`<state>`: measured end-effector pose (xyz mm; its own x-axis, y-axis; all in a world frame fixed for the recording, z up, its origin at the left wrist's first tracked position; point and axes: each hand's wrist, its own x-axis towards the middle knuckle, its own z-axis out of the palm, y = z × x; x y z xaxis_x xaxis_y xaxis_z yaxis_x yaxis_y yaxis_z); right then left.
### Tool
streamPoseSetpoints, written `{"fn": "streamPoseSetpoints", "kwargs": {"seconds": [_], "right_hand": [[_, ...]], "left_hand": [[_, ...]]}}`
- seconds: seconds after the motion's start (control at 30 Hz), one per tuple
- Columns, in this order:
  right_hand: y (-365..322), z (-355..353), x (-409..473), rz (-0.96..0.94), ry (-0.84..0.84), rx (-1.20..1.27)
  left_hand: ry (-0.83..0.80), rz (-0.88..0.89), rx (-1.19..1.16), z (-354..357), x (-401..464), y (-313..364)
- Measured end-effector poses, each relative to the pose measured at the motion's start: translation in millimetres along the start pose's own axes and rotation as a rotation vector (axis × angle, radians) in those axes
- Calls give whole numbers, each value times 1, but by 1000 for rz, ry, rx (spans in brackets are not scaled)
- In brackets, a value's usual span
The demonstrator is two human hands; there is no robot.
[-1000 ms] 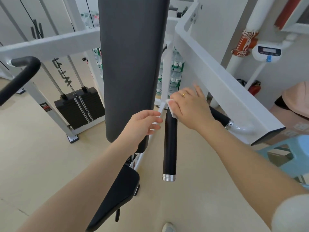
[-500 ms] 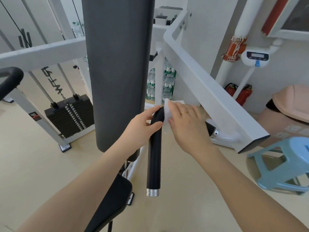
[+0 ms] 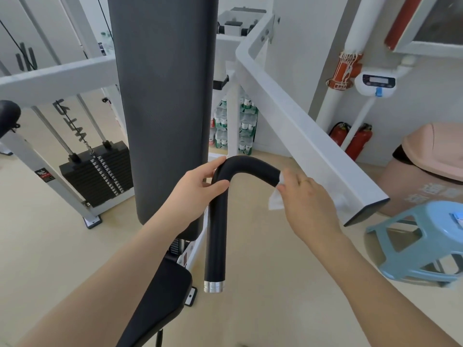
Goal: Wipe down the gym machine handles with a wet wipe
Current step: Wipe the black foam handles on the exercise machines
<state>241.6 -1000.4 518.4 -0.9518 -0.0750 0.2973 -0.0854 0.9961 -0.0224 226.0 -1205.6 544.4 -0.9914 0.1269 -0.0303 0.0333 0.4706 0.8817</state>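
A black padded handle (image 3: 217, 221) bends over at the top and hangs down to a chrome end cap. My left hand (image 3: 195, 186) grips the handle at the bend, thumb in front and fingers behind. My right hand (image 3: 308, 196) wraps a white wet wipe (image 3: 275, 200) around the right end of the handle's horizontal part, close to the white frame arm (image 3: 300, 126). A corner of the wipe hangs below my fingers.
A tall black back pad (image 3: 162, 96) stands just left of the handle, with the black seat (image 3: 160, 301) below it. A weight stack (image 3: 97, 174) sits at the left. At the right stand a blue plastic stool (image 3: 416, 241), a pink-lidded bin (image 3: 431, 156) and red fire extinguishers (image 3: 355, 141).
My right hand slid the wipe from the bend rightward along the horizontal part. My left hand moved onto the handle and took hold at the bend.
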Motion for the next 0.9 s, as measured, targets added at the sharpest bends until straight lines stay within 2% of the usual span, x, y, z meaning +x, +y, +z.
{"fn": "streamPoseSetpoints", "kwargs": {"seconds": [0.07, 0.13, 0.23, 0.33, 0.43, 0.57, 0.67, 0.8, 0.83, 0.9], "right_hand": [[-11, -2, 11, -16, -12, 4], [-32, -5, 26, -62, -26, 108], [-33, -11, 31, -125, -129, 182], [-4, -14, 14, -75, -142, 198], [-9, -19, 23, -37, -105, 180], [-51, -21, 48, -238, -144, 237], [-50, -19, 52, -359, -204, 260], [-47, -18, 47, -270, -99, 386], [-56, -18, 44, -313, -70, 353], [-76, -11, 36, -567, -71, 183]], "left_hand": [[-3, -4, 3, 0, 1, 0], [-12, -16, 4, -2, 1, 0], [-14, -37, -2, -3, 1, -1], [-12, -49, -2, -3, 3, -1], [0, -59, -11, -4, 4, -1], [34, -75, -36, -2, 2, -1], [40, -75, -140, -3, -2, -6], [-9, -81, -172, -14, -5, -21], [-8, -80, -177, -18, -6, -23], [22, -92, -180, -26, -7, -27]]}}
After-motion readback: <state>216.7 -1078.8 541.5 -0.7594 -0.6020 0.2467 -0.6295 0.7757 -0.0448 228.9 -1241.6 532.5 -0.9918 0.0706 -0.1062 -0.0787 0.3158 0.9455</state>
